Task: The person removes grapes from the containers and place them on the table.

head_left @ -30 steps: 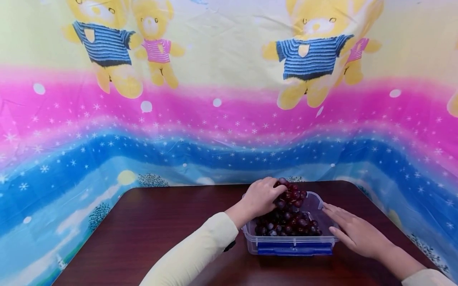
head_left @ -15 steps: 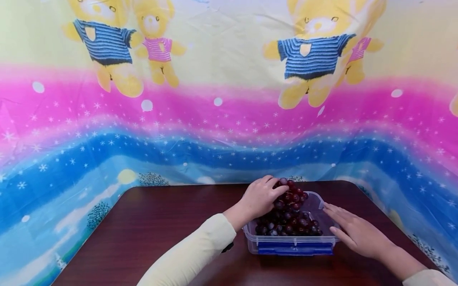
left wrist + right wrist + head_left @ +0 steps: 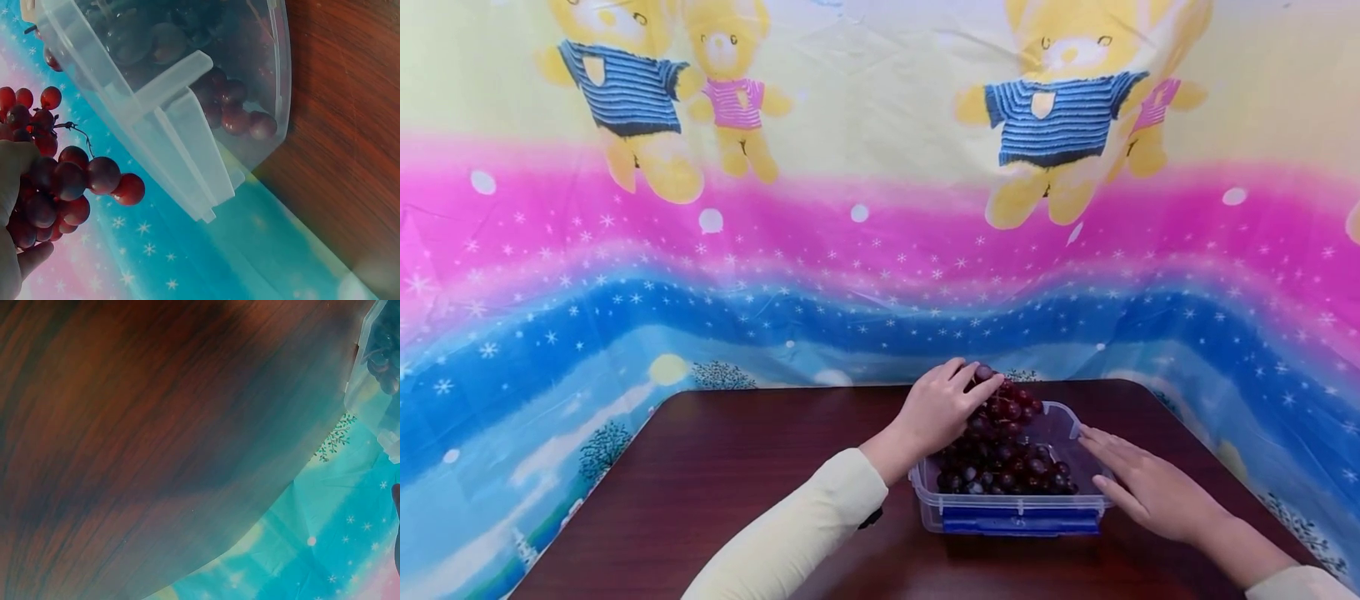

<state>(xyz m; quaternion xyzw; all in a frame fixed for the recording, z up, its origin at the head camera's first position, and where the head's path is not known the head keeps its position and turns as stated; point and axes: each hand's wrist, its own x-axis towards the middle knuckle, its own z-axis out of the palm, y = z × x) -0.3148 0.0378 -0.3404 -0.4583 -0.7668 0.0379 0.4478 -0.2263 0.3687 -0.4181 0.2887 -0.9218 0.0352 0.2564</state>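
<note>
A see-through plastic container (image 3: pixel 931 515) with a blue front latch (image 3: pixel 1019 522) stands on the table, dark red grapes (image 3: pixel 1000 477) piled inside it. My left hand (image 3: pixel 931 413) grips a bunch of grapes (image 3: pixel 1017 408) at the container's back left, fingers bent over its upper part. In the left wrist view that held bunch (image 3: pixel 72 178) hangs outside the clear wall (image 3: pixel 181 147), with a bare stem sticking out. My right hand (image 3: pixel 1150 492) lies along the container's right side with fairly straight fingers, fingertips at the rim. Its palm side is hidden.
The dark brown wooden table (image 3: pixel 760 467) extends widely to the left of the container. Behind its far edge hangs a cloth (image 3: pixel 850 275) printed with teddy bears and snowflakes, also curving round both sides.
My left hand has shifted slightly left and up, and the held grapes have moved a little with it. The right hand and the container stay almost where they were.
</note>
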